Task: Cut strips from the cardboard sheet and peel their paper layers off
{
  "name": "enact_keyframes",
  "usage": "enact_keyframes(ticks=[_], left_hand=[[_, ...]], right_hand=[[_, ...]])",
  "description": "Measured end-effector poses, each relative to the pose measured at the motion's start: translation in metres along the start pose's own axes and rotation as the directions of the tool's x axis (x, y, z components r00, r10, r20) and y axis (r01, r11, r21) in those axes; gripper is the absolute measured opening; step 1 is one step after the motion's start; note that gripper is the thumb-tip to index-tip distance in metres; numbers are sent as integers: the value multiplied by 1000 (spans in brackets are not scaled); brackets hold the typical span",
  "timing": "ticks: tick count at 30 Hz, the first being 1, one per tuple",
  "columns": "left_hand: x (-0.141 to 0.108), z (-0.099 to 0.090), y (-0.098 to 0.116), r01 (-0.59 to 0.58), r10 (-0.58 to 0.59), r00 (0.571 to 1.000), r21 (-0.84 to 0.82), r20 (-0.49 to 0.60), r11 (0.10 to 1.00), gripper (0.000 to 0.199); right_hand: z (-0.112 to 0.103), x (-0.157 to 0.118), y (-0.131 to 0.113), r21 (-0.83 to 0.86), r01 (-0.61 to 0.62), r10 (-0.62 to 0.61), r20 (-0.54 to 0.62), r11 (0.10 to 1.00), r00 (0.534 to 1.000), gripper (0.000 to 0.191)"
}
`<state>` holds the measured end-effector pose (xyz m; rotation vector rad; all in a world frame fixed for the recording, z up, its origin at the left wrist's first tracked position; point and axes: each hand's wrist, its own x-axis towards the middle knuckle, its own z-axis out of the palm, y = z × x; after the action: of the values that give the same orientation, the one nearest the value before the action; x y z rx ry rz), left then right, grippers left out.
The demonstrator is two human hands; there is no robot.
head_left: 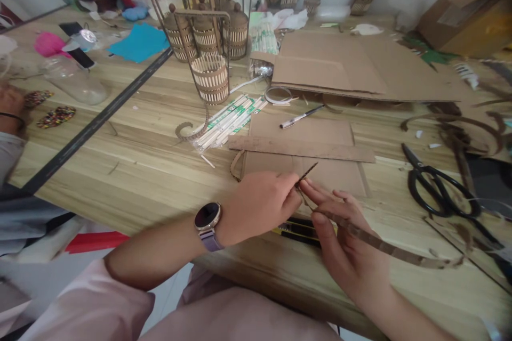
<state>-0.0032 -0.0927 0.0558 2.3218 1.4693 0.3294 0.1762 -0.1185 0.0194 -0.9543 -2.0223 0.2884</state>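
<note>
Between my two hands, over the front of the table, runs a narrow cardboard strip [380,244], its long end trailing to the right in a curve. My left hand [266,200], with a watch on the wrist, pinches the strip near a thin dark end. My right hand [348,240] is closed on it farther along, thumb below and fingers above. Partly under my hands lies a yellow and black tool [299,230], mostly hidden. Just beyond are a flat cardboard piece [304,170] and a long cardboard band [300,148] across it.
Black scissors [438,186] lie at the right. A pen [302,117], wrapped sticks [228,121] and a tape roll [278,96] sit farther back. Small lidded baskets in frames [210,80] stand behind, beside large cardboard sheets [332,66]. Another person's hand [11,106] shows at the left edge.
</note>
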Motion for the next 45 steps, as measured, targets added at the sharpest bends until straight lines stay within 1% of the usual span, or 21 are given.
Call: enact_keyframes(ticks=[4, 9, 13, 16, 21, 25, 29, 33, 36, 38, 40, 43, 45], left_hand=[[0, -1, -3, -3, 3, 1000, -8, -6, 1000, 18], [1, -2, -3, -41, 40, 999, 30, 10, 999, 23], [0, -2, -2, -71, 71, 997, 34, 18, 997, 24], [-2, -1, -2, -57, 57, 998, -7, 12, 998, 23], [-2, 0, -3, -22, 23, 999, -21, 30, 1000, 22], [-1, -1, -4, -40, 40, 999, -51, -2, 998, 21], [-1, -2, -6, -54, 52, 998, -72, -30, 996, 21], [-2, 0, -7, -101, 95, 993, -85, -71, 991, 21], [-3, 1, -7, -144, 138, 988, -83, -74, 986, 22], [-3, 1, -6, -163, 157, 985, -88, -69, 983, 24], [-3, 1, -5, -165, 160, 985, -79, -58, 983, 24], [-3, 1, -4, -158, 156, 987, -47, -44, 986, 23], [-2, 0, -3, -151, 150, 988, -32, -44, 988, 23]], right_hand=[[-2, 1, -2, 15, 9, -10, 16, 1000, 1000, 12], [-1, 1, 2, -4, -11, 11, 9, 1000, 1000, 11], [1, 0, 2, -7, -14, 14, 31, 1000, 999, 13], [1, 0, 0, 9, 0, -1, 58, 1000, 998, 14], [-1, 1, 0, 28, 12, -14, 71, 1000, 997, 13], [-4, 3, 1, 36, -20, 17, 72, 999, 997, 11], [-6, 4, 1, 44, -26, 23, 69, 999, 997, 11], [-10, 4, 1, 55, -37, 34, 54, 998, 998, 11], [-10, 2, 4, 58, -34, 33, 17, 998, 999, 3], [-9, 0, 7, 36, -27, 27, -3, 999, 1000, 10], [-8, -1, 10, -4, -23, 23, -20, 1000, 1000, 14], [-6, -3, 11, -45, -7, 5, -30, 999, 1000, 8], [-6, -2, 10, -41, 0, -1, -28, 999, 1000, 8]])
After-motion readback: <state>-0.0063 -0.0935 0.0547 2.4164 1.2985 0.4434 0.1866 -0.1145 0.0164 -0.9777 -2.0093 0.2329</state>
